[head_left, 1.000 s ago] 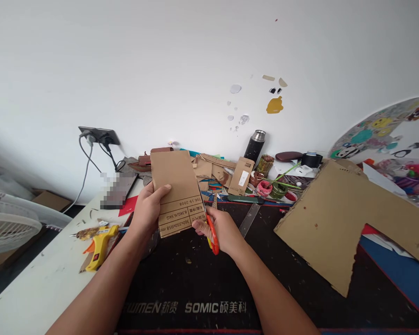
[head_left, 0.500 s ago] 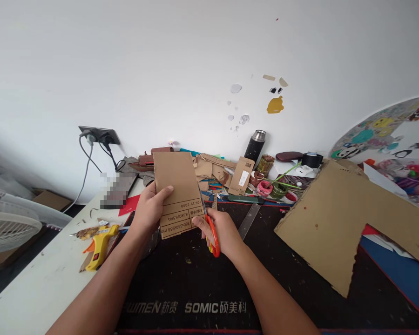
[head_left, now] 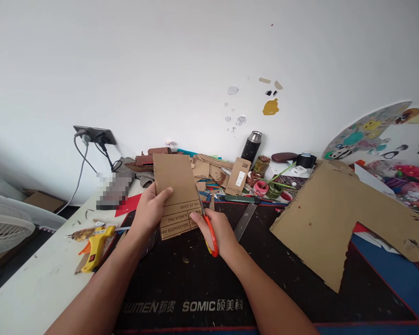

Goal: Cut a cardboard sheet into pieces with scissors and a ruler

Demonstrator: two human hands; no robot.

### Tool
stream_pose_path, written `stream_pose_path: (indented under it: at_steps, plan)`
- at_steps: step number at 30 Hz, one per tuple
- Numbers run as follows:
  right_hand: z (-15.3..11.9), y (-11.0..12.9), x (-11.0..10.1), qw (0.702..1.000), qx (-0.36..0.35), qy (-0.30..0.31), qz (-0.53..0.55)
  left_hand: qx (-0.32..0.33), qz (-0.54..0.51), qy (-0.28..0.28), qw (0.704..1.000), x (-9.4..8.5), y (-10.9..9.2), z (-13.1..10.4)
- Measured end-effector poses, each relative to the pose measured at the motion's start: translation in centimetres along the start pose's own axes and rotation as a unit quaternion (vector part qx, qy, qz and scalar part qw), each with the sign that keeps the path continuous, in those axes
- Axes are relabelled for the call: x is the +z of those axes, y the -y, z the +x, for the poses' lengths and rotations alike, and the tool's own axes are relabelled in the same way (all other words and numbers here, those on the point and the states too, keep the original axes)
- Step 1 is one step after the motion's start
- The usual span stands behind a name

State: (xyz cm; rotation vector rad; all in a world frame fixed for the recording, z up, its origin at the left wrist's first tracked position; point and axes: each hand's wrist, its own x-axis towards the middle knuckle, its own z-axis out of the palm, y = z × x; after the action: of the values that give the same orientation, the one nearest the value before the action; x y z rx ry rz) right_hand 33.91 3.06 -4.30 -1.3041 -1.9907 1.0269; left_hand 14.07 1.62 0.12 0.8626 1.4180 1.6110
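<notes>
A rectangular piece of cardboard (head_left: 176,179) with printed lines and numbers is held upright above the black mat. My left hand (head_left: 151,207) grips its left edge, thumb on the near face and fingers hidden behind. In my right hand (head_left: 220,230) is a pair of scissors (head_left: 212,237) with red-orange and yellow handles. The blades point up along the cardboard's right edge and look to be against it; whether they are biting into it I cannot tell. My right thumb lies near the cardboard's lower right corner.
A yellow glue gun (head_left: 97,246) lies on the white table at left. A metal ruler (head_left: 245,222) rests on the mat (head_left: 202,284). To the right is a large cardboard sheet (head_left: 310,228). Scraps, paint pots (head_left: 261,188) and a black thermos (head_left: 251,148) line the wall.
My right thumb has closed in toward the scissor handles, which sit nearer together. The view has shifted slightly, while the cardboard stays in my left hand.
</notes>
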Motion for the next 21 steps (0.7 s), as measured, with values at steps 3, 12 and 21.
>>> stream_pose_path:
  at_steps: [3, 12, 21]
  plan:
    - [-0.1, 0.3, 0.1, 1.0, 0.007, -0.012, -0.011, 0.006, 0.004, 0.002, 1.0, 0.0, 0.0, 0.0]
    - [-0.1, -0.3, 0.7, 0.999, -0.01, -0.046, 0.006, 0.018, 0.017, 0.003, 1.0, -0.2, 0.4, 0.2]
    - [-0.3, -0.7, 0.3, 0.994, 0.026, 0.042, 0.094, 0.012, 0.01, 0.017, 1.0, -0.2, -0.2, -0.1]
